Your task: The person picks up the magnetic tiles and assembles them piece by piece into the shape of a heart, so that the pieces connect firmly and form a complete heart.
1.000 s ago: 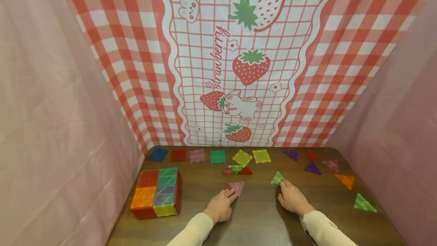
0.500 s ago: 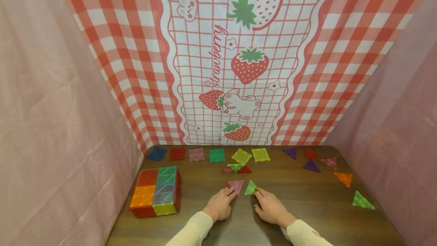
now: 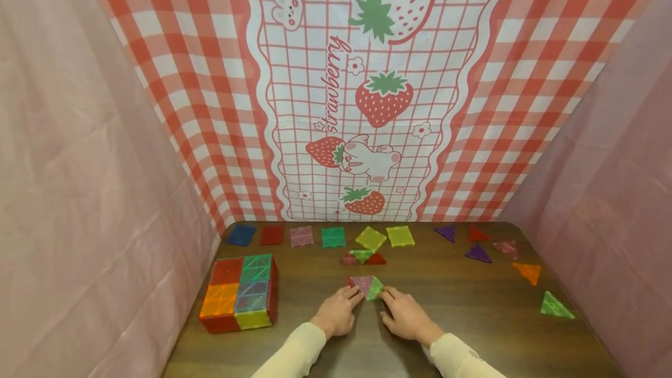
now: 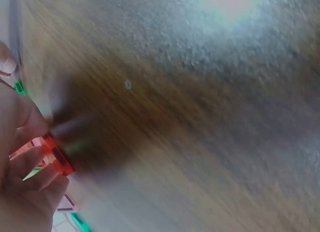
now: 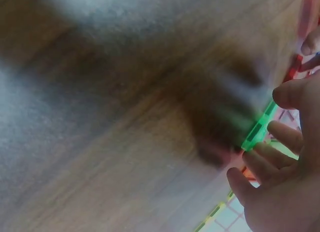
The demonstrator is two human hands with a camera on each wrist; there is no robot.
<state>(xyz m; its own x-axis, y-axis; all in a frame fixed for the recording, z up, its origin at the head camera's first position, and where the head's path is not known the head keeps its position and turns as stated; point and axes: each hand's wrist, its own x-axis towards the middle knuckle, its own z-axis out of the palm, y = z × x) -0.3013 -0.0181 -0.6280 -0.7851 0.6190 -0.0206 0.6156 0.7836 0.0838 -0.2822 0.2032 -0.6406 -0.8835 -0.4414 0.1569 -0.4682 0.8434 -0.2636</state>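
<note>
Near the middle of the wooden table, a pink triangle tile (image 3: 362,283) lies between a red triangle tile (image 3: 351,280) and a light green triangle tile (image 3: 375,289), the three edge to edge in a row. My left hand (image 3: 335,311) pinches the red one; its fingers cover part of that tile, and its red rim (image 4: 60,158) shows between thumb and fingers in the left wrist view. From the other side my right hand (image 3: 407,315) holds the green tile by its right edge. In the right wrist view its green rim (image 5: 256,133) lies between thumb and fingers.
Behind the hands lies a joined strip of small triangles (image 3: 362,257). Square tiles, among them a teal one (image 3: 333,237), line the back edge. A box of coloured tiles (image 3: 238,293) stands left. Loose triangles, including an orange one (image 3: 527,273), lie right.
My right hand has slid the green triangle leftward across the table until it meets the pink one. My left hand has stayed at the red tile.
</note>
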